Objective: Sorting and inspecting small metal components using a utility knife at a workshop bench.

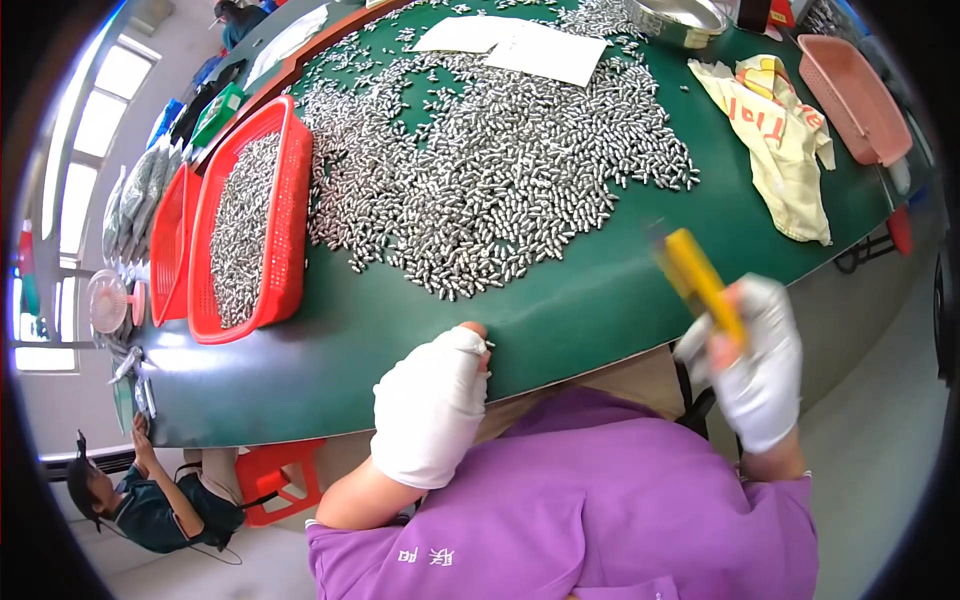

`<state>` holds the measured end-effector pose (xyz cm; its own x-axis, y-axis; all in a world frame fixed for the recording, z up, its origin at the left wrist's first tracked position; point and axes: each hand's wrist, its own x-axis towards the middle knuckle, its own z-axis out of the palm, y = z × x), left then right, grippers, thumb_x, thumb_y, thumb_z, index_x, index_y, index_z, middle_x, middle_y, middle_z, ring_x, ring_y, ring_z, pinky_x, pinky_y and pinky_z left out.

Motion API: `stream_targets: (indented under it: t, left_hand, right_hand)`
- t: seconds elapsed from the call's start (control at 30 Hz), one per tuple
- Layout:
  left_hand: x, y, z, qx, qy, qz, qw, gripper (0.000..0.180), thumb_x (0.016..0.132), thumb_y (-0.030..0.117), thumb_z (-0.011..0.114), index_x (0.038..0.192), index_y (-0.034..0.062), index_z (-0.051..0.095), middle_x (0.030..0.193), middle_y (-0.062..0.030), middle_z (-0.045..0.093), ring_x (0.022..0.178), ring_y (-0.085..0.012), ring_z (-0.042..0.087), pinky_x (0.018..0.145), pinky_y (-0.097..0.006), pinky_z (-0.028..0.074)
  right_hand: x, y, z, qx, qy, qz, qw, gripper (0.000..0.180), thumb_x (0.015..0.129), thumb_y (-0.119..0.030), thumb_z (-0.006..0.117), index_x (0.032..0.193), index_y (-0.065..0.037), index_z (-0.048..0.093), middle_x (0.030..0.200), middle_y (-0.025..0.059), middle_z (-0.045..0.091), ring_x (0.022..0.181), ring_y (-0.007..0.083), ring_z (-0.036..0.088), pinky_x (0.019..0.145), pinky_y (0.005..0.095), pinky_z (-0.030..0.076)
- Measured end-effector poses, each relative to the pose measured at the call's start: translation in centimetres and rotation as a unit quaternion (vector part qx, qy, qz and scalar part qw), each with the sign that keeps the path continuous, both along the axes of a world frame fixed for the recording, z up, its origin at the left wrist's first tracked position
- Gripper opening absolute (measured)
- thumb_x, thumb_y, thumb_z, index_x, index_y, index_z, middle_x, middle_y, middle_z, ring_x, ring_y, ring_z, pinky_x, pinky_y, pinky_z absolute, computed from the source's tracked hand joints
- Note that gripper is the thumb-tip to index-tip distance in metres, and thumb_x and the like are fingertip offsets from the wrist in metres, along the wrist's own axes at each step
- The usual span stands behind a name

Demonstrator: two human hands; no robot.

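My left hand [432, 405], in a white glove, rests at the near edge of the green table [400, 330]; a small silver metal piece shows at its fingertips. My right hand [757, 365], also gloved, is off the table's right edge and grips a yellow flat tool [697, 282], which is blurred. A large heap of small silver metal cylinders [490, 160] covers the middle of the table, beyond both hands.
A red basket [290, 230] of the same cylinders stands at the left, with a second red basket [168, 245] beside it. White paper sheets [520, 45], a metal bowl [678, 20], a yellow cloth [785, 140] and a pink tray [860, 95] lie farther back. Another person [150, 495] sits lower left.
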<state>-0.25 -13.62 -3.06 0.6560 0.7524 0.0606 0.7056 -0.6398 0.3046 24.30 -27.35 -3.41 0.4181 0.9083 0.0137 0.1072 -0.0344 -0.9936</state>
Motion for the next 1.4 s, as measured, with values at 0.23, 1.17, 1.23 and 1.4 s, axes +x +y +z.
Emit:
stream_targets:
  t: [0.23, 1.17, 1.23, 1.4]
  left_hand:
    - [0.3, 0.6, 0.0, -0.004, -0.022, -0.034, 0.999, 0.012, 0.086, 0.01, 0.067, 0.096, 0.0098, 0.061, 0.081, -0.0125, 0.065, 0.076, -0.0344, 0.064, 0.066, -0.042, 0.051]
    - [0.8, 0.1, 0.3, -0.02, -0.032, 0.0, 0.999, 0.012, 0.083, 0.007, 0.07, 0.085, 0.0066, 0.058, 0.073, -0.0132, 0.062, 0.069, -0.0349, 0.062, 0.061, -0.041, 0.049]
    - [0.8, 0.1, 0.4, -0.016, -0.028, -0.01, 0.999, 0.012, 0.083, 0.006, 0.07, 0.085, 0.0064, 0.058, 0.074, -0.0133, 0.062, 0.068, -0.0351, 0.061, 0.061, -0.041, 0.049]
    - [0.3, 0.0, -0.3, -0.016, -0.051, 0.01, 0.998, 0.011, 0.084, 0.009, 0.069, 0.087, 0.008, 0.058, 0.074, -0.0114, 0.062, 0.069, -0.0337, 0.061, 0.062, -0.041, 0.049]
  right_hand:
    - [-2.1, 0.4, -2.7, 0.056, -0.346, 0.187, 0.918, 0.058, 0.086, -0.01, 0.062, 0.143, -0.011, 0.05, 0.069, 0.0064, 0.064, 0.051, 0.0233, 0.06, 0.049, 0.037, 0.051]
    - [-3.1, 3.3, 0.9, -0.035, -0.363, 0.336, 0.869, 0.068, 0.075, -0.007, 0.065, 0.142, -0.009, 0.051, 0.06, 0.0054, 0.061, 0.047, 0.0227, 0.059, 0.045, 0.036, 0.049]
    - [-3.2, 3.4, 1.1, -0.045, -0.368, 0.339, 0.865, 0.068, 0.076, -0.008, 0.065, 0.142, -0.01, 0.051, 0.061, 0.0058, 0.061, 0.048, 0.0227, 0.059, 0.046, 0.0361, 0.05]
    - [-3.4, 3.4, 1.1, -0.021, -0.388, 0.322, 0.863, 0.066, 0.075, -0.008, 0.066, 0.14, -0.011, 0.053, 0.071, 0.0085, 0.065, 0.054, 0.0238, 0.062, 0.05, 0.0361, 0.052]
